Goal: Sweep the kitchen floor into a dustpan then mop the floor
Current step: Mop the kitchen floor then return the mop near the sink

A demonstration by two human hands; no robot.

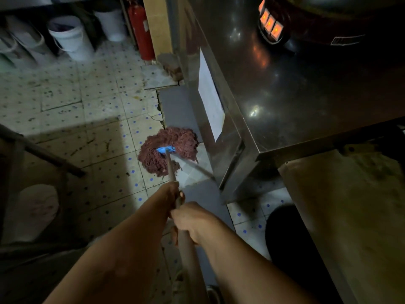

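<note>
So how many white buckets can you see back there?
2 clear ones: a white plastic bucket at the back left, another right of it, beside the red fire extinguisher. Blurry pale tubs further left may be more.

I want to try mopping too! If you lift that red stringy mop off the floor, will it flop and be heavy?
Probably floppy: the mop head is loose yarn, spread flat on the floor tiles. It may be heavy if wet, though wetness isn't clear. The handle looks stiff; left hand and right hand both grip it.

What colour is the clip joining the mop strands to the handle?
Bright blue clip, head view.
</note>
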